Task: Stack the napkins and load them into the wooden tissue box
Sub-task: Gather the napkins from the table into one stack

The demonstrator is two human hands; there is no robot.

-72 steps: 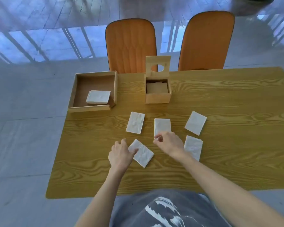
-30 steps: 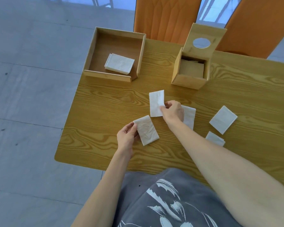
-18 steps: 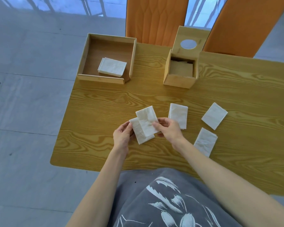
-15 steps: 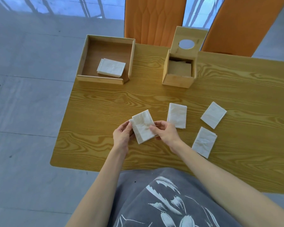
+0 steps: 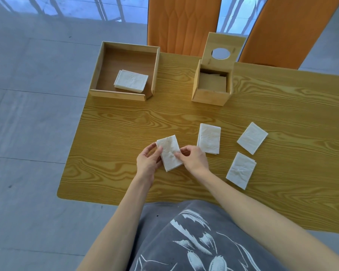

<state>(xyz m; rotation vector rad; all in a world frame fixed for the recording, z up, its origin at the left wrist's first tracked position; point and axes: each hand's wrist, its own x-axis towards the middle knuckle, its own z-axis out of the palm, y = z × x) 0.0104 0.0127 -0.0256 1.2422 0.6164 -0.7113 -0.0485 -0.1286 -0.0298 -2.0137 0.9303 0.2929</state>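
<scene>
A small stack of two white napkins [image 5: 169,151] rests on the wooden table, held between both hands. My left hand [image 5: 148,161] grips its left edge; my right hand [image 5: 193,158] pinches its right edge. Three more folded napkins lie to the right: one in the middle [image 5: 209,138], one farther right [image 5: 252,137], one nearer me [image 5: 241,170]. The wooden tissue box [image 5: 211,92] stands at the back with its lid [image 5: 221,48] tipped up, a round hole in the lid and napkins inside.
An open wooden tray [image 5: 106,63] at the back left holds a pile of napkins [image 5: 131,81]. Two orange chairs [image 5: 182,22] stand behind the table. The table's left edge [image 5: 72,137] drops to a grey floor.
My right hand picked up a napkin and laid it on the one by my left hand. Both hands have squared the two into one stack.
</scene>
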